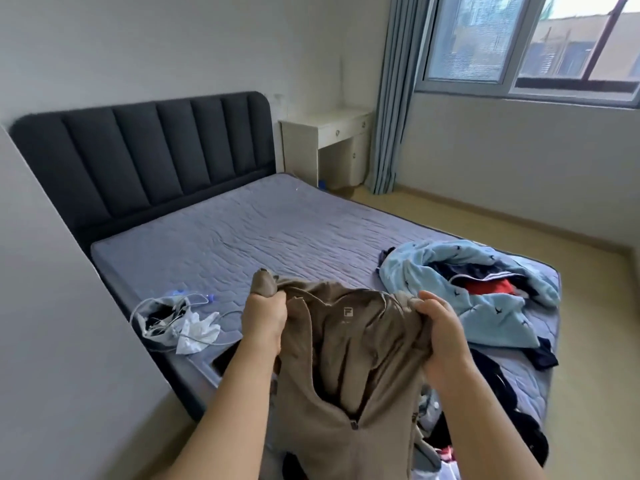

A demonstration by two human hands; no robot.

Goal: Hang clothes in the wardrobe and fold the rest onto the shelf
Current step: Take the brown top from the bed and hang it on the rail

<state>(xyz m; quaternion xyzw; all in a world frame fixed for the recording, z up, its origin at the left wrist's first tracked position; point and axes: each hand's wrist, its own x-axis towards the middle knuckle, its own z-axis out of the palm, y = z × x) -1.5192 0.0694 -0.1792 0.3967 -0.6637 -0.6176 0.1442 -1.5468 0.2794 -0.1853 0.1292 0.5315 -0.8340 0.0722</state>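
Brown zip top [346,368] hangs soft and light; your left hand [265,320] and right hand [441,336] each grip a shoulder, good for a hanger.

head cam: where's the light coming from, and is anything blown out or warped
Head view: daylight enters through the window at upper right, and its top right corner is blown out white; the wide lens slants the window frame and the headboard; the brown zip top is sharp enough to show its logo; shadows are faint.
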